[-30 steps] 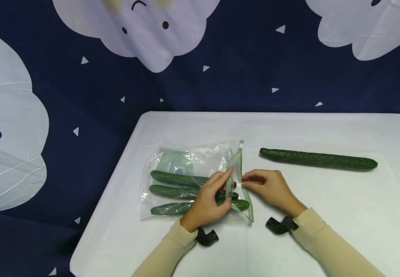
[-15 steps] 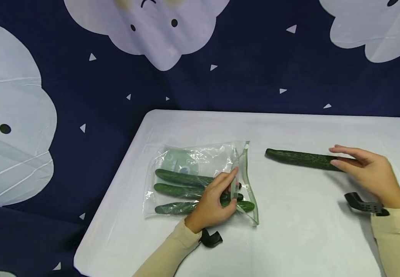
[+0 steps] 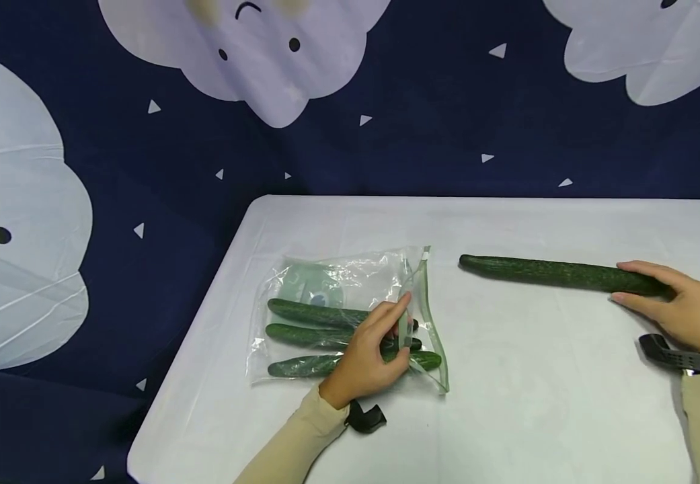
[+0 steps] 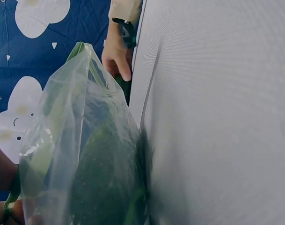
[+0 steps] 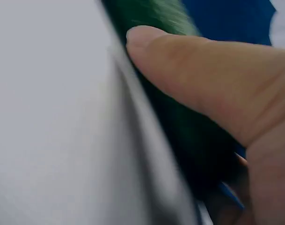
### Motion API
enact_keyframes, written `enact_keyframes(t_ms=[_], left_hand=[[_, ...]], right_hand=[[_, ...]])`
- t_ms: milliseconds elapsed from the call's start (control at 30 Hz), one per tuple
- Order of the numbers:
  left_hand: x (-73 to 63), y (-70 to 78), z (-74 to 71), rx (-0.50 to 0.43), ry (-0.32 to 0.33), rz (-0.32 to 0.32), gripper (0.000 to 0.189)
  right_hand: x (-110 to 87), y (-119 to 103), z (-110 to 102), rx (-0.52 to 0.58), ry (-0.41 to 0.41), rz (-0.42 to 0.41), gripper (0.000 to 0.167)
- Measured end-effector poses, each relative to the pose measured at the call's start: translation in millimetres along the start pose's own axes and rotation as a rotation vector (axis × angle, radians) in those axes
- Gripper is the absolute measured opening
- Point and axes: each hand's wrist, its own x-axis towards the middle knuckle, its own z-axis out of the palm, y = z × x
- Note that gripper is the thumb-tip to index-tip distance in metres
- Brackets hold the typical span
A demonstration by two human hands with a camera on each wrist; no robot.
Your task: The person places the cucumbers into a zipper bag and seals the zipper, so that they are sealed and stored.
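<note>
A clear zip bag point(image 3: 374, 269) with a green-edged mouth lies flat on the left, three cucumbers point(image 3: 301, 365) side by side inside it. My left hand point(image 3: 364, 353) holds the bag's near mouth edge, so the mouth gapes toward the right. Another cucumber point(image 3: 537, 271) lies outside, to the right of the bag. Around its right end, the thumb and fingers of my right hand point(image 3: 691, 309) grip it. The right wrist view shows the thumb point(image 5: 179, 65) pressed on the dark green skin. From the left wrist, the bag's plastic point(image 4: 62, 122) hides most of my left fingers.
A white-covered table point(image 3: 537, 417) carries everything, its back edge meeting a dark blue cloth point(image 3: 422, 81) printed with pale clouds. Each wrist wears a black camera mount point(image 3: 366, 418). A pale green printed panel point(image 3: 310, 282) shows on the bag.
My right hand has left the bag's mouth, travelled right along the loose cucumber and taken hold of its right end. The left hand keeps its place at the bag.
</note>
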Motion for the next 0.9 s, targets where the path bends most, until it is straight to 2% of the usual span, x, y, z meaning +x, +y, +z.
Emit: enact_keyframes(t_ms=[100,333,567,900], left_hand=[[-0.3,0.1,-0.4,0.004,-0.003,-0.011,0.080],[-0.2,-1.3,-0.8,0.028,0.003,0.000,0.080],[-0.7,-1.2,0.8,0.000,0.008,0.007,0.081],[-1.6,-1.5,0.4,-0.027,-0.005,-0.024,0.080]], right_hand=[[3.3,-2.4,6.3,-0.023,-0.052,-0.017,0.069],[6.1,-4.1,12.3,-0.012,0.003,-0.012,0.051],[3.1,-0.4,8.7,0.006,-0.028,0.030,0.059],[-0.4,-5.0,6.5,0.063,-0.030,0.059,0.059]])
